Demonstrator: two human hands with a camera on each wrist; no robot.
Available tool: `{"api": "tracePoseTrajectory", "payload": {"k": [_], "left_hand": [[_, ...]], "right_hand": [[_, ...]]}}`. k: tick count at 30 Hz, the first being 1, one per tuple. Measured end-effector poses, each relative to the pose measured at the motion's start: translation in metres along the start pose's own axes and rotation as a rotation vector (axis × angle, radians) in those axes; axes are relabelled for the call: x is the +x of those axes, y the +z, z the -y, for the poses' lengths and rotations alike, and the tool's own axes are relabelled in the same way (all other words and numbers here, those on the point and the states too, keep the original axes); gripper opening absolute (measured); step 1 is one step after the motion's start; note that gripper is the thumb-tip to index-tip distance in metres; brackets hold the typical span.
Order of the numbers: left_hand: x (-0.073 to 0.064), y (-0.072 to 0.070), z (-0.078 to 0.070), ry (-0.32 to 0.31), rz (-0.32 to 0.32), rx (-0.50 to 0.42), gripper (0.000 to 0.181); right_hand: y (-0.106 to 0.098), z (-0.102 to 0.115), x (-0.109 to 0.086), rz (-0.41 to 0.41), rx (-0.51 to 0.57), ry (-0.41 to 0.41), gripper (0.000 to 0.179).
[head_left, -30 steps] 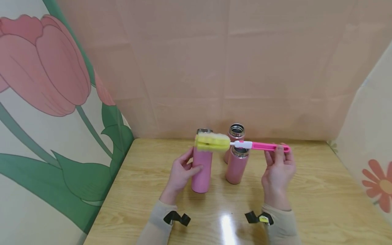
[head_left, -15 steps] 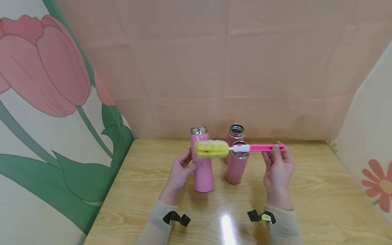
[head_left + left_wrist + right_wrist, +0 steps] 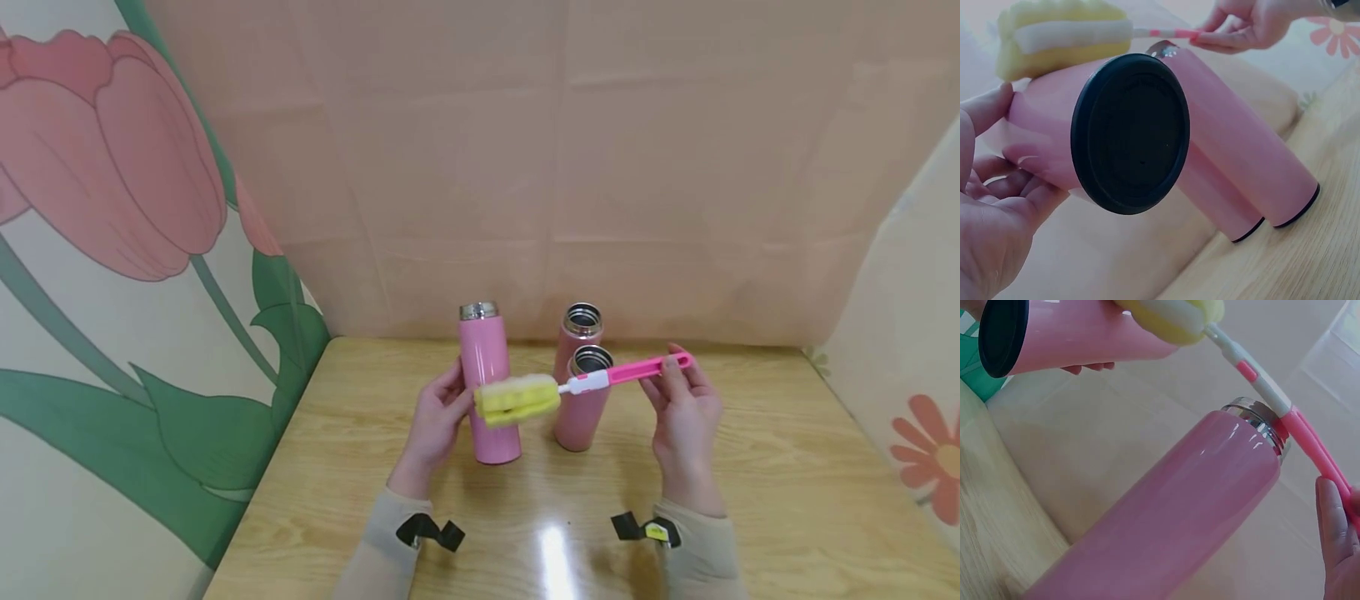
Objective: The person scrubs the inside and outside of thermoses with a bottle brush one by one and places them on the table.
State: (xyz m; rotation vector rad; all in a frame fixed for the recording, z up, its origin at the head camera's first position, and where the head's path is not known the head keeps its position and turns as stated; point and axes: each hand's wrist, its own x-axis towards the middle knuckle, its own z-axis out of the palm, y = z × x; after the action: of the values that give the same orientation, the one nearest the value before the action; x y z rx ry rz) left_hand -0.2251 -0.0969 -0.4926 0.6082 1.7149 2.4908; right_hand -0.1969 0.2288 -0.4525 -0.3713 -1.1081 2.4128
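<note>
My left hand (image 3: pixel 437 419) grips a pink vacuum flask (image 3: pixel 485 346) round its side. The flask is lifted off the table, tilted slightly, and its dark base (image 3: pixel 1132 134) faces the left wrist camera. In my right hand (image 3: pixel 684 417), thumb and fingers pinch the end of a bottle brush's pink handle (image 3: pixel 648 368). The brush's yellow and white sponge head (image 3: pixel 517 400) points left and overlaps the front of the held flask in the head view. The metal neck (image 3: pixel 478 311) of that flask shows above the sponge.
Two more pink flasks stand uncapped on the wooden table (image 3: pixel 360 400), the nearer flask (image 3: pixel 581 417) in front of the farther flask (image 3: pixel 576 340). The brush handle passes over the nearer one. A pink backdrop (image 3: pixel 465 167) rises behind the table, with flowered panels at both sides.
The brush's sponge head has come down along the held flask, so the brush now slants. My left hand has shifted the flask a little leftward and tipped its top left, uncovering its neck.
</note>
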Motion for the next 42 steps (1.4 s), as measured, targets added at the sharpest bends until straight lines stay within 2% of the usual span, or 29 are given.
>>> {"api": "tracePoseTrajectory", "payload": {"k": [7, 13, 19, 24, 28, 35, 42], "left_hand": [[0.0009, 0.0035, -0.0024, 0.006, -0.055, -0.038, 0.063], [0.0014, 0.0039, -0.0018, 0.023, -0.092, -0.075, 0.063], [0.0017, 0.0047, -0.0015, 0.032, -0.123, -0.089, 0.063], [0.0018, 0.0058, -0.0019, 0.028, -0.133, -0.089, 0.063], [0.0023, 0.0058, -0.0010, 0.028, -0.116, -0.082, 0.062], [0.0016, 0.0065, 0.0005, 0.034, -0.043, -0.085, 0.063], [-0.0011, 0.0058, 0.0019, 0.035, 0.044, -0.083, 0.074]], "right_hand": [[-0.0004, 0.0049, -0.0025, 0.047, -0.091, -0.014, 0.039], [0.0005, 0.0075, -0.0050, 0.085, -0.174, -0.042, 0.029], [0.0015, 0.0089, -0.0064, 0.086, -0.246, -0.024, 0.026], [0.0009, 0.0084, -0.0052, 0.082, -0.251, -0.007, 0.026], [-0.0003, 0.0079, -0.0044, 0.079, -0.230, -0.011, 0.026], [-0.0019, 0.0079, -0.0026, 0.046, -0.135, -0.051, 0.031], [-0.0015, 0.0063, -0.0011, 0.003, -0.022, -0.066, 0.040]]}}
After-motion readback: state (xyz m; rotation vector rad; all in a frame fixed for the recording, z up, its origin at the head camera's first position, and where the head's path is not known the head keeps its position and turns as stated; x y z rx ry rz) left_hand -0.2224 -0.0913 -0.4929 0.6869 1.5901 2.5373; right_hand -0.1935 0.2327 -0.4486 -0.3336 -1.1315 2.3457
